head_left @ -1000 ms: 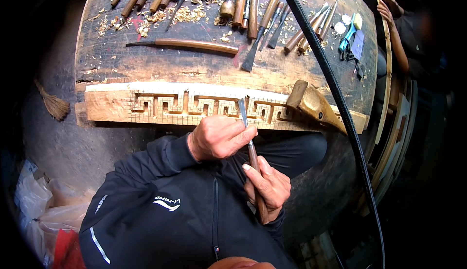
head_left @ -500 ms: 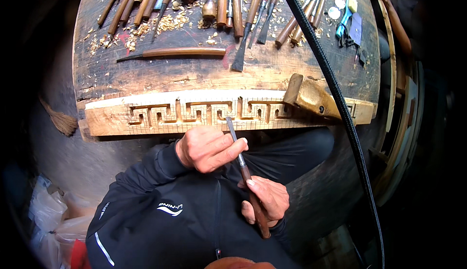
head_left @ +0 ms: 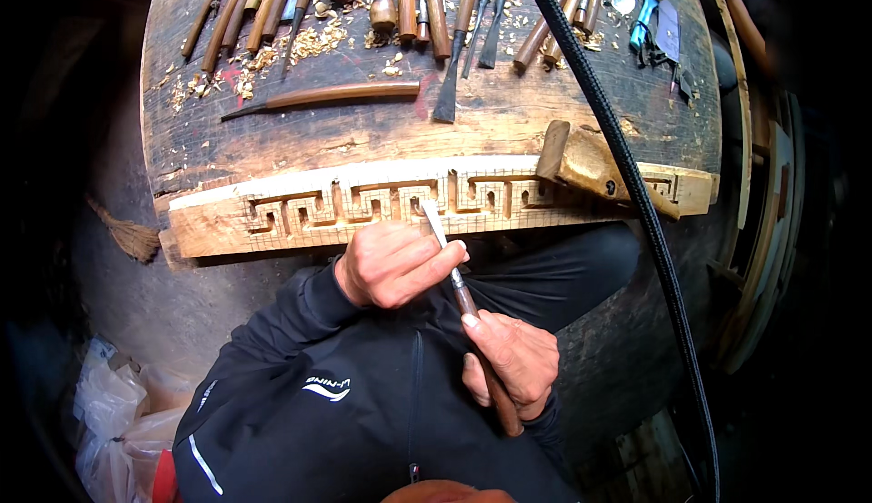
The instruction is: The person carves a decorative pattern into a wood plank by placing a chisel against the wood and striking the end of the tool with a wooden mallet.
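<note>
A wood chisel with a steel blade and a brown wooden handle slants up toward a carved pale board. My right hand is closed around its handle. Higher up, my left hand pinches the blade between thumb and fingers, close to the board's near edge. The blade's tip lies over the middle of the carving, though I cannot tell whether it touches the wood. Angular key-pattern grooves and pencil grid lines cover the board. A wooden mallet rests across its right part.
On the dark workbench lie a long-handled chisel, several more chisels, wood shavings and a blue brush. A black braided cable crosses the right side. Plastic bags sit lower left, near a straw broom.
The view has shifted slightly, so bench and board sit a little differently. The chisel's blade now shines brighter. Both my hands keep their hold on it.
</note>
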The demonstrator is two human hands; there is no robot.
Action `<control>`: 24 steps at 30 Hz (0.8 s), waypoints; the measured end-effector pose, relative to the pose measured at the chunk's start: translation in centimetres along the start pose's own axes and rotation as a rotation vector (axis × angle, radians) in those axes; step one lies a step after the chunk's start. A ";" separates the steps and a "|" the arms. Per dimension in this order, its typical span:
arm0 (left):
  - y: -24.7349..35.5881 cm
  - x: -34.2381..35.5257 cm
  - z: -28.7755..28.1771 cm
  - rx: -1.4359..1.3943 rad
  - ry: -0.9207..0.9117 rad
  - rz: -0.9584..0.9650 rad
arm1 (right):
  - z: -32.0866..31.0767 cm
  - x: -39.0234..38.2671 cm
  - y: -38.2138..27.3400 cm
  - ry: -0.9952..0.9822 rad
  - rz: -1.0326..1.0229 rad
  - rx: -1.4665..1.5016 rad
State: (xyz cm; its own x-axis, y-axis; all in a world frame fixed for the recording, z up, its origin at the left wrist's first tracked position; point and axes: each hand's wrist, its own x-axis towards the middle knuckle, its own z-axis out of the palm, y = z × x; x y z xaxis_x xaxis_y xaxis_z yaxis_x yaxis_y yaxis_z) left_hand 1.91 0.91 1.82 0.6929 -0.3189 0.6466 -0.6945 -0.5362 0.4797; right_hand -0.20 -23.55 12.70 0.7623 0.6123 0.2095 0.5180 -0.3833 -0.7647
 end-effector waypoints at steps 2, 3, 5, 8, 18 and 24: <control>0.0 0.0 0.0 -0.013 0.011 -0.012 | 0.1 0.0 0.1 0.007 -0.005 -0.001; 0.1 0.0 0.1 -0.020 0.017 -0.020 | 0.2 0.0 0.1 0.010 -0.006 -0.001; 0.1 -0.2 0.1 -0.029 0.016 -0.036 | 0.8 -0.3 0.5 0.032 -0.023 0.012; 0.1 -0.2 0.0 -0.013 0.006 -0.034 | 2.2 -1.0 0.7 0.080 -0.041 0.008; 0.3 0.2 0.0 0.012 0.022 -0.055 | 4.8 -2.5 1.7 0.169 -0.062 0.026; 0.2 0.1 0.1 0.025 0.011 -0.067 | 5.7 -2.8 2.0 0.211 -0.067 0.049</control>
State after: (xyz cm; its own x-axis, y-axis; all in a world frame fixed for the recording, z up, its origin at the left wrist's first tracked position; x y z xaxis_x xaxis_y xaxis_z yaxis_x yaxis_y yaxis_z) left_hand 1.83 0.69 1.98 0.7352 -0.2729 0.6204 -0.6415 -0.5757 0.5070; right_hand -3.49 -22.07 7.09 0.7939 0.4752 0.3794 0.5544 -0.3093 -0.7726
